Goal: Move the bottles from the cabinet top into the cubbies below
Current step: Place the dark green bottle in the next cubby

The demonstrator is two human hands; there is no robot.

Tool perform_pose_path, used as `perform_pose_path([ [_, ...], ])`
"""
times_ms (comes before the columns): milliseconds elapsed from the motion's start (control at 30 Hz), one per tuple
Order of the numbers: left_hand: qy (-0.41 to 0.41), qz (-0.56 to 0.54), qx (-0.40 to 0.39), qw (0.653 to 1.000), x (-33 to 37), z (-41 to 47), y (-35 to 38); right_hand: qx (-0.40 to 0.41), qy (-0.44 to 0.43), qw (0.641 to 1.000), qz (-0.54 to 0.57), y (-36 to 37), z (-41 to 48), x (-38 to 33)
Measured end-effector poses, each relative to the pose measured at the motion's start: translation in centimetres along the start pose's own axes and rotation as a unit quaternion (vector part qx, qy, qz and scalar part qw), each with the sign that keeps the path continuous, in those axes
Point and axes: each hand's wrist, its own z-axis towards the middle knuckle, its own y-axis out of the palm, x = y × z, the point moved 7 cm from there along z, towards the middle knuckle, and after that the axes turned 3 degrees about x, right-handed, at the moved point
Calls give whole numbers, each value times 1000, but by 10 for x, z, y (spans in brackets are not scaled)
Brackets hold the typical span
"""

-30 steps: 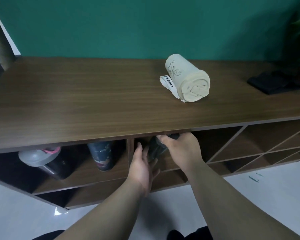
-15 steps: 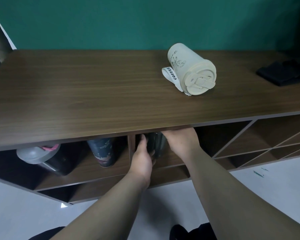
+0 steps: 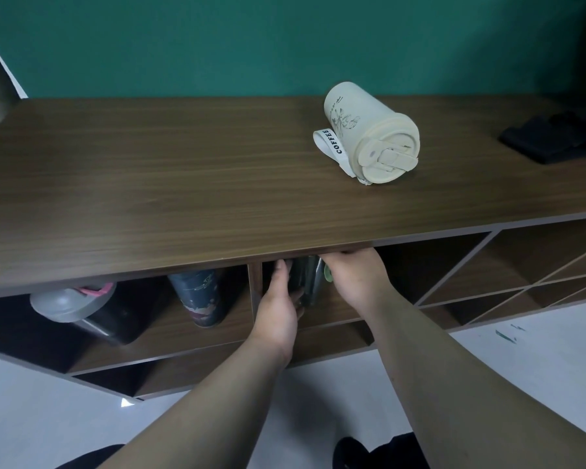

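Observation:
A dark bottle (image 3: 307,282) stands upright inside the middle cubby just under the cabinet top (image 3: 183,184). My right hand (image 3: 354,275) is closed over its upper part, fingertips hidden under the top's front edge. My left hand (image 3: 279,306) lies flat against the bottle's left side, fingers reaching into the cubby. A cream coffee tumbler (image 3: 369,135) with a white "COFFEE" strap lies on its side on the cabinet top, lid facing me. In the left cubby rest a tilted black bottle with a grey lid (image 3: 78,308) and a dark blue patterned bottle (image 3: 200,292).
A black folded item (image 3: 552,138) lies at the right end of the cabinet top. Diagonal dividers (image 3: 521,282) form cubbies to the right. A vertical panel (image 3: 255,286) separates the left and middle cubbies. White floor lies below.
The dark bottle has gone deeper into the middle cubby and now stands upright, with both hands following it in. The view has tilted, so the cabinet top sits higher.

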Motion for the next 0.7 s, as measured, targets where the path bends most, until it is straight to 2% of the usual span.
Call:
perform_pose_path([
  [233,-26,-20,8,999,-6,0,-1,-6,13,997,73,-2,-2,4],
  [700,-13,-6,-21,1000,-5,2,-1,-20,47,996,67,-1,-10,5],
])
